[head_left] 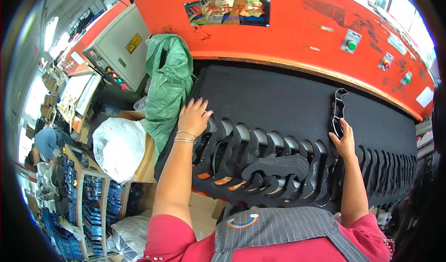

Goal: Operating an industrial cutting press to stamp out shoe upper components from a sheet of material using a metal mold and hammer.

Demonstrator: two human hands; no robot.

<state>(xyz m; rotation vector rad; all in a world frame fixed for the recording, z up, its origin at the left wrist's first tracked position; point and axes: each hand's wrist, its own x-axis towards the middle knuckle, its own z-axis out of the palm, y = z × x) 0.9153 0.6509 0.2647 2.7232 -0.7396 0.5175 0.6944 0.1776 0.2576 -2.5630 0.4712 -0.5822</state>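
A dark sheet of material (260, 92) covers the machine's bed, with a row of wavy cut-outs along its near side. My left hand (194, 119) rests on the sheet's left part, fingers spread, beside the leftmost cut-outs. Over at the right, my right hand (344, 143) grips the near end of a cutting die (338, 113), a narrow curved metal outline that stands on the sheet. Between my hands, a stack of curved black cut pieces (276, 167) lies over the cut-outs. Whether the die's lower edge touches the sheet all along cannot be made out.
An orange press beam (288, 29) with buttons spans the far side. At the left hang a green woven sack (168, 81) and a white plastic bag (119, 146) by a carton. Shelves of blue curved pieces (93, 206) stand lower left, near another person (45, 143).
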